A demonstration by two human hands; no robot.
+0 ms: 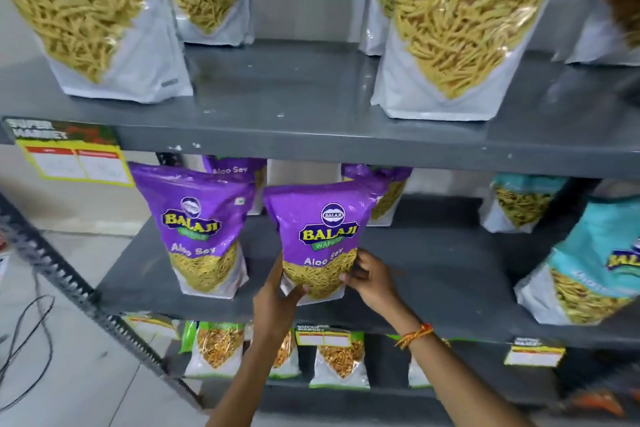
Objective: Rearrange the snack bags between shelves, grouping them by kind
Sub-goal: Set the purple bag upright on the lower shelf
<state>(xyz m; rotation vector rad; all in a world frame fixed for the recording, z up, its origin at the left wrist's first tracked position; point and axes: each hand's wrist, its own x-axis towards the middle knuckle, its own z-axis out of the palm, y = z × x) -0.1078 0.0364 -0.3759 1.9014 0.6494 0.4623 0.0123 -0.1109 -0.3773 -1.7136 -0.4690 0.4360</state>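
Both forearms are seen rising from the bottom edge toward the middle shelf [450, 274]. On the left side, a grey slotted upright [69, 274] is seen slanting past black cables [24, 340] on the floor. A purple snack bag [202, 229] is stood upright at the left of the middle shelf. Just beside it, a second purple bag [320, 236] is gripped at its lower corners: the left hand [277, 295] is closed on its bottom left edge, and the right hand [370, 276] is pressed to its bottom right edge, with an orange thread [415, 334] worn at that wrist. 2 more purple bags are glimpsed behind. Teal bags [595, 270] are placed at the right. Green-topped bags [453, 28] are lined along the upper shelf [277, 104].
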